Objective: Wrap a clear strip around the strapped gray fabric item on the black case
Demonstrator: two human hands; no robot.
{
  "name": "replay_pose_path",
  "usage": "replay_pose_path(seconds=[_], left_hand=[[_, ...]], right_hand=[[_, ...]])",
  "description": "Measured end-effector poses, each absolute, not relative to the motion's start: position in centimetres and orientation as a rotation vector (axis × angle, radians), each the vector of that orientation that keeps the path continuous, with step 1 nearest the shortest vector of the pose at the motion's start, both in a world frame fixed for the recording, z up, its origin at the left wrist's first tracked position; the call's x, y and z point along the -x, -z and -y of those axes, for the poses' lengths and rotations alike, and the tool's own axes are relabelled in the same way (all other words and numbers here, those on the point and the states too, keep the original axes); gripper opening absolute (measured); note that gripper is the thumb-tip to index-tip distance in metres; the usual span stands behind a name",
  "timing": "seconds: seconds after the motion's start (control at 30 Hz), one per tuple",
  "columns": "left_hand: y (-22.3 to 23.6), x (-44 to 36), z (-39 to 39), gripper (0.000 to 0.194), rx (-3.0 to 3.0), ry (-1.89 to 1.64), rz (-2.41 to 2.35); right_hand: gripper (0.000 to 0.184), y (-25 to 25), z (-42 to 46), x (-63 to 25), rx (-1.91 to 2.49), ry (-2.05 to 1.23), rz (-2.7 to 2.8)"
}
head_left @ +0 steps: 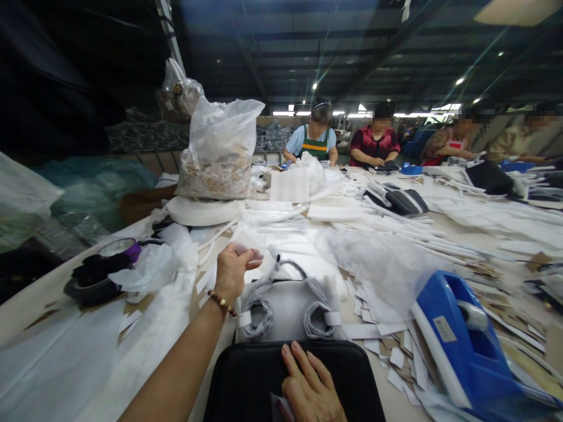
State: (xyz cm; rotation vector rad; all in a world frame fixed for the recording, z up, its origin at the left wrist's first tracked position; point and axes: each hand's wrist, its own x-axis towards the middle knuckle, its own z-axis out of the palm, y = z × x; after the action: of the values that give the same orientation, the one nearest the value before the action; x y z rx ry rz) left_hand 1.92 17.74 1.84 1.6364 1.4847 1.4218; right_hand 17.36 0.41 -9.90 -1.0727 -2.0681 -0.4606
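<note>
In front of me lies a black bag (246,375) with rounded corners and a smooth face. My right hand (310,384) rests on it with the fingers stretched out flat; a small translucent scrap (277,404) shows by its thumb. Beyond the bag's top edge is a pale padded panel (285,305) with two strap coils (257,316) in grey wrapping, banded by white strips (333,318). My left hand (233,269), a bead bracelet on its wrist, is raised beside them. Its thumb and fingers pinch what looks like a thin translucent sheet (255,256).
A blue tape dispenser (466,340) stands at right beside card scraps (396,351). Clear plastic film (378,269) and white strips cover the table. At left are a tape roll (118,247) and white sheeting (153,328). Co-workers (314,138) sit across the table.
</note>
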Motion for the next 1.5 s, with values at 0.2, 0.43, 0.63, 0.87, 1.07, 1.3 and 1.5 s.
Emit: replay_pose_path(seconds=[0.2,0.43,0.63,0.87,1.07,1.3,1.5], left_hand=[[-2.5,-3.6,-14.3,0.01,-1.912,-1.485,-1.323],[2.2,-4.3,-6.9,0.03,-2.551,-1.511,-1.108],[3.8,-4.9,-6.1,0.035,-2.784,-1.301,-1.094],[3.8,-4.7,-5.1,0.034,-2.886,-1.252,-1.108],[4.2,-4.5,-4.7,0.031,-2.928,-1.287,-0.979],[4.2,-3.9,-4.0,0.034,-2.969,-1.28,-0.85],[4.1,-3.8,-3.5,0.028,-3.093,-1.213,-0.763]], right_hand=[[0.021,10.5,-0.6,-17.0,1.089,0.416,1.952],[0.02,10.4,-0.5,-17.2,1.036,0.411,1.999],[0.012,7.9,0.3,-18.1,1.061,0.372,2.16],[0.012,7.3,0.3,-18.1,1.029,0.246,2.17],[0.017,6.8,0.3,-18.8,0.909,0.166,2.141],[0.021,6.9,1.0,-19.4,0.86,-0.013,2.074],[0.019,7.5,1.7,-19.3,0.945,-0.145,2.016]])
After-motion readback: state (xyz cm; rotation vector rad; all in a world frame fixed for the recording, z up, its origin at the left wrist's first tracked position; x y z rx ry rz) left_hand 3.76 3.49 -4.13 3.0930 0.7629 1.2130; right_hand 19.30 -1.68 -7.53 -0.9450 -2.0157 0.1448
